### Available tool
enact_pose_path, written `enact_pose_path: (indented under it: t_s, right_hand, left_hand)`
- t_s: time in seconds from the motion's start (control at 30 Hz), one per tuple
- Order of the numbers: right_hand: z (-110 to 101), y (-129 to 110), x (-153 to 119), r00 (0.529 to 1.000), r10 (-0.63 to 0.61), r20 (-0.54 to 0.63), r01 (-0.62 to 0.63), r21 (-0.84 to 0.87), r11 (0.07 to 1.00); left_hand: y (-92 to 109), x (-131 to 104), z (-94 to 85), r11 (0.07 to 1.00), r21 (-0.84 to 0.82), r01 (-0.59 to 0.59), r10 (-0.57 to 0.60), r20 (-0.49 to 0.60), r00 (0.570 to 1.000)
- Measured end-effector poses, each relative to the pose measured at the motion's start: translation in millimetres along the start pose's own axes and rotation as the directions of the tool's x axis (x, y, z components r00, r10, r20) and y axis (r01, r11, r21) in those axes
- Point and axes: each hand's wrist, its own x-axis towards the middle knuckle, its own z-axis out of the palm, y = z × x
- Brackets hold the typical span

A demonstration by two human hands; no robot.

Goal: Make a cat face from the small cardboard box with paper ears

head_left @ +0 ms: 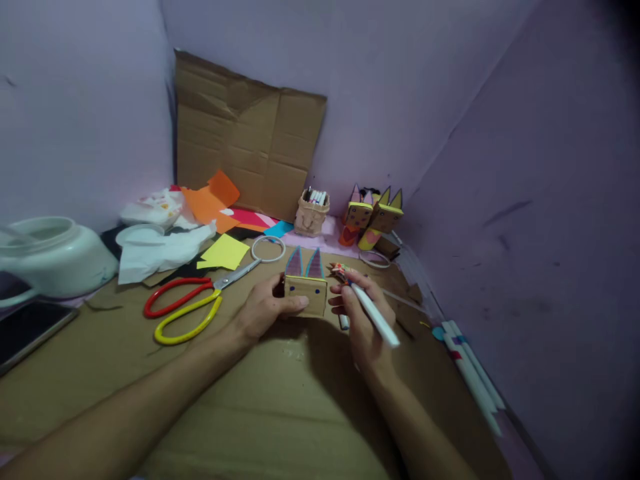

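My left hand [267, 307] grips a small cardboard box head [314, 303] by its left side, thumb across the front. The head has two dark dots like eyes, a yellow top edge and two pointed purple ears outlined in blue. Just to its right, my right hand [367, 313] is closed around a white marker [375, 315], its back end slanting down toward me. The marker's tip is near the right side of the head; whether they touch I cannot tell. Another white marker [344, 322] lies under my right hand, partly hidden.
Scissors [220, 288] with red and yellow handles lie left of my left hand. A teapot [60, 260] and a phone [35, 330] are far left. Two finished-looking cardboard figures [383, 217] and a marker holder [313, 217] stand behind. Several white markers [470, 373] lie right.
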Motion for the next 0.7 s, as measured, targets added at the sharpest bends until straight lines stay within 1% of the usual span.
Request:
enact_pose_path:
  t_s: [0.17,0.37,0.47,0.57,0.7]
  right_hand:
    - [2.2,9.1,-0.6,0.995,-0.02,0.101,0.024,-0.044,0.999]
    - [-0.6,11.9,3.1,0.996,-0.037,0.084,0.041,-0.043,0.998]
    - [-0.9,12.9,4.3,0.995,-0.049,0.088,0.052,-0.034,0.998]
    - [-0.2,11.3,4.7,0.996,-0.074,0.055,0.075,-0.02,0.997]
    - [-3.1,2.3,6.0,0.998,-0.036,-0.06,0.04,0.058,0.998]
  left_hand:
    - [-2.9,1.9,-1.8,0.999,0.024,-0.029,0.029,-0.012,1.0]
    - [-4.7,5.9,-4.8,0.999,0.002,-0.042,0.042,0.077,0.996]
    - [-4.0,6.2,-4.2,0.999,0.01,-0.041,0.04,0.068,0.997]
    - [-2.2,4.5,-3.1,0.999,0.034,-0.036,0.034,0.031,0.999]
    - [0.1,2.8,-2.1,0.997,0.064,-0.033,0.033,0.003,0.999]
